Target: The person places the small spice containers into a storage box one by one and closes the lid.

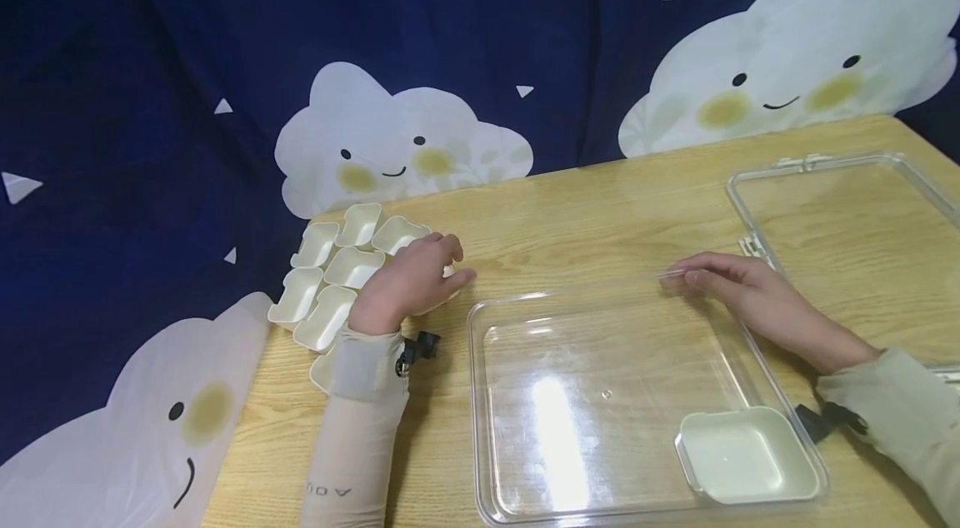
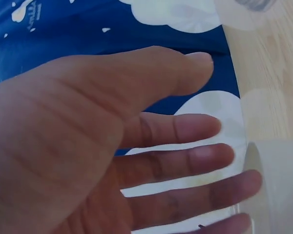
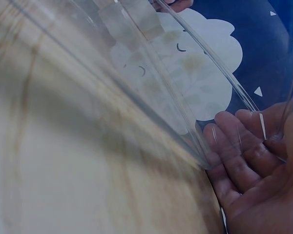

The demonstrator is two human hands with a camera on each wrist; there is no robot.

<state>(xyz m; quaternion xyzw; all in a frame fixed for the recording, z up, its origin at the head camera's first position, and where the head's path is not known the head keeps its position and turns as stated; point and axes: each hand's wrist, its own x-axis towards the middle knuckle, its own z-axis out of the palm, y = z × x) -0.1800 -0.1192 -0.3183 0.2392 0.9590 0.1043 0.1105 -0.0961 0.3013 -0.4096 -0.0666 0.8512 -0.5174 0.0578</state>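
Seven or more small cream plastic bins with rounded corners (image 1: 354, 268): clustered hollow side up at left of centre in the head view; the lowest is partly covered by the left sleeve.
Left hand (image 1: 416, 278): above the right side of the cluster; in the left wrist view the fingers are straight and spread, with the thumb held apart and no grip visible. The fingertips overlap a pale bin edge at lower right; contact cannot be told.
Large clear rectangular plastic tray (image 1: 615, 361): centre to lower right of the head view, with a bright reflection at its lower left.
Single cream bin (image 1: 738, 457): inside the tray, in its lower right corner, hollow side up.
Right hand (image 1: 738, 286): fingers and thumb bent about the tray's upper right corner, holding it; the right wrist view shows the fingers against the clear plastic.
Clear rimmed plastic panel with pale clips (image 1: 862, 236): flat at the right edge of the head view, cut off by the frame.
Pale sleeves: left with dark lettering (image 1: 352, 436), right at lower right (image 1: 892, 403).
Wood-grain tabletop (image 1: 525, 245): beneath bins, tray and panel.
Dark blue cloth with smiling white clouds (image 1: 480, 28): across the top and left.
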